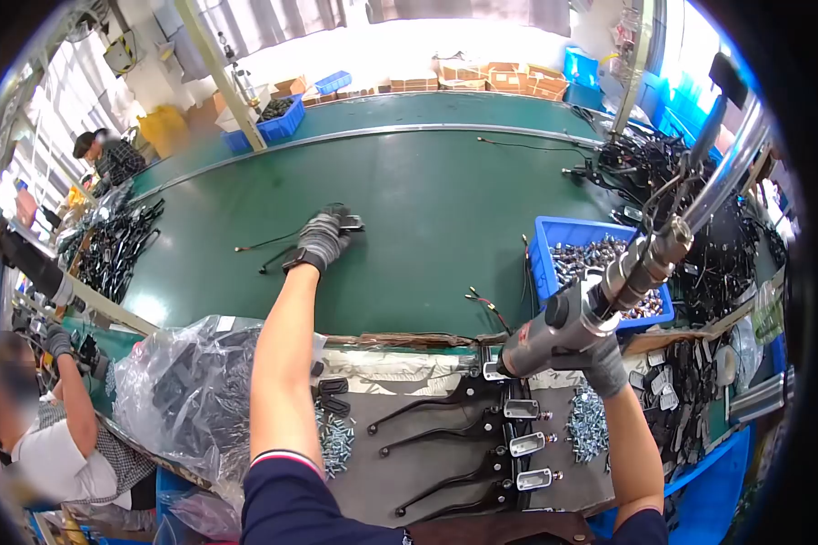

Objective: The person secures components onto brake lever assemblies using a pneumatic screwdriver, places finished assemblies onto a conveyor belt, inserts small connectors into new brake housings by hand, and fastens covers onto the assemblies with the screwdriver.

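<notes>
My left hand (324,240), in a grey glove, is closed around a brake lever assembly (353,223) on the green table. A black lever and a thin wire stick out to its left. My right hand (606,368), also gloved, grips a grey power screwdriver (554,331); its fingers are partly hidden behind the tool. The screwdriver's nose is at the farthest of several brake levers in a row, beside its metal reservoir (493,371). Nearer me, more black brake levers (441,438) lie side by side with open silver reservoirs (529,444).
Small screws lie in piles (589,425) on both sides of the levers. A blue bin (541,263) holds metal fittings. Black wired parts (677,191) are heaped at right, and a plastic bag (186,372) lies at left. A co-worker (64,436) sits at left, another person farther back.
</notes>
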Tool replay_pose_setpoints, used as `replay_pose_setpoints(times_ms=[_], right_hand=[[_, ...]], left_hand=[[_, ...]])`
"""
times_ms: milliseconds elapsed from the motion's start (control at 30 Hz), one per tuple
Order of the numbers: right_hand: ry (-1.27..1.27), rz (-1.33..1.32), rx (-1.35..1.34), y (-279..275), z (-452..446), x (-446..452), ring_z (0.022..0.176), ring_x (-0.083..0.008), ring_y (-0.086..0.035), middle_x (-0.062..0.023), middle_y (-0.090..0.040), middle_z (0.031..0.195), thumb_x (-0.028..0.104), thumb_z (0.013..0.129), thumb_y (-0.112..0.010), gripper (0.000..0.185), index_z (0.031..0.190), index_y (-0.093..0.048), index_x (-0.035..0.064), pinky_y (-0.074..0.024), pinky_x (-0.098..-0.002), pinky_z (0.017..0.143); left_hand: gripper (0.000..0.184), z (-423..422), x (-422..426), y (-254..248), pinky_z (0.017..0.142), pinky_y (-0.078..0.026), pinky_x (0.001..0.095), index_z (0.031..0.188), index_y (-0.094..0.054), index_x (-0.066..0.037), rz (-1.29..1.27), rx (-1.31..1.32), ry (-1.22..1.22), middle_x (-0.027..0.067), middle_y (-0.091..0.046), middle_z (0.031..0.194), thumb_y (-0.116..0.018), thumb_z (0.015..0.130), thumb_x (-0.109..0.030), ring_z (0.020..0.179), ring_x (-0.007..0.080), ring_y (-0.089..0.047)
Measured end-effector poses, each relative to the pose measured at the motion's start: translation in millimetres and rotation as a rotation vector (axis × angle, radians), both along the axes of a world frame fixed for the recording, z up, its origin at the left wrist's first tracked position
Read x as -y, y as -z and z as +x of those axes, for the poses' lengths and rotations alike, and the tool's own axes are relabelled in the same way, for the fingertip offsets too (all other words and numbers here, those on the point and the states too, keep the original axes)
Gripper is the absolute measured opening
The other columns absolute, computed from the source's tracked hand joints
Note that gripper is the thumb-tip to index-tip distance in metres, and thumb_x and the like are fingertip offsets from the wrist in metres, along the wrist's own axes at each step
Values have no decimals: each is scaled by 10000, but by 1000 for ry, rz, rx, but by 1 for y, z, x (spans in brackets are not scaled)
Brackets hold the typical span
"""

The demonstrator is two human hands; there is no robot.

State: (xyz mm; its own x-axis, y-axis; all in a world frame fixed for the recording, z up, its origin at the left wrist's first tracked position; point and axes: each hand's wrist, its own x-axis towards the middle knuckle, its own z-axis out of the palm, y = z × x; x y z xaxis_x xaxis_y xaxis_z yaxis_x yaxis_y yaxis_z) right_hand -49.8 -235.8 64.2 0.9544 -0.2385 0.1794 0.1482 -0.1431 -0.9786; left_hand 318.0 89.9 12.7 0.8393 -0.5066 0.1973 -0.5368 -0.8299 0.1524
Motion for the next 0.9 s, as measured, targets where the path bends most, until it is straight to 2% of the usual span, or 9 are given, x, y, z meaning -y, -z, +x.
replay_pose_setpoints(times_ms=[100, 167, 300, 400, 433, 533, 667, 833, 900], right_hand=[[19, 12, -107, 32, 30, 19, 878, -141, -629, -60, -614, 979, 113, 860, -667, 344, 1163, -514, 56, -533, -279, 763], [-3, 446, 9, 50, 50, 21, 879, -140, -622, -58, -608, 987, 97, 864, -656, 323, 1146, -504, 54, -521, -277, 771], [-22, 553, 51, 54, 58, 14, 864, -140, -620, -64, -596, 1023, 109, 875, -634, 304, 1143, -501, 55, -512, -271, 773], [54, -179, -30, 72, 49, 20, 891, -145, -622, -61, -608, 996, 93, 884, -602, 270, 1134, -506, 57, -506, -281, 802], [62, -170, -30, 75, 44, 20, 891, -145, -622, -61, -608, 996, 93, 884, -602, 270, 1134, -506, 57, -506, -281, 802], [107, -321, 363, 60, 30, 8, 886, -246, -652, -143, -650, 972, 37, 874, -569, 303, 1168, -518, -10, -524, -339, 778], [-35, -370, 152, 14, 7, -3, 765, -228, -655, -114, -644, 838, 30, 855, -590, 228, 1075, -530, 14, -517, -337, 706], [7, -419, 203, 15, 0, -11, 694, -225, -649, -116, -619, 763, 52, 879, -587, 140, 1000, -520, 29, -503, -327, 645], [-32, -303, 105, 16, -1, -13, 717, -147, -642, -96, -613, 782, 102, 910, -576, 126, 1003, -533, 28, -507, -288, 643]], left_hand=[[488, -44, 46, -12, 816, -538, 394, 1211, -551, -121, -299, -182, 346, 177, -662, 1017, -660, 737, -163, 933, 331, -654], [504, -84, 77, -23, 829, -533, 373, 1219, -531, -124, -378, -257, 478, 169, -661, 1045, -706, 749, -177, 947, 313, -660], [508, -166, 107, -52, 844, -511, 348, 1268, -499, -119, -560, -513, 683, 106, -656, 1088, -713, 809, -160, 959, 204, -637], [530, -201, 115, -61, 876, -497, 345, 1280, -493, -92, -536, -594, 590, 104, -645, 1102, -732, 820, -202, 994, 187, -618], [530, -206, 117, -58, 876, -497, 345, 1280, -493, -92, -525, -598, 596, 104, -645, 1102, -732, 820, -202, 994, 187, -618], [510, -216, 120, -42, 852, -511, 347, 1256, -500, -119, -556, -562, 567, 138, -662, 1072, -725, 810, -223, 952, 242, -659], [537, -226, 118, -31, 846, -512, 346, 1267, -490, -104, -651, -586, 604, 149, -662, 1069, -729, 807, -243, 957, 261, -662], [556, -233, 110, -25, 838, -512, 349, 1279, -485, -95, -601, -507, 568, 147, -663, 1069, -728, 806, -258, 957, 253, -664], [555, -234, 109, -26, 836, -510, 347, 1277, -489, -87, -493, -552, 507, 146, -665, 1060, -723, 808, -268, 948, 258, -665]])
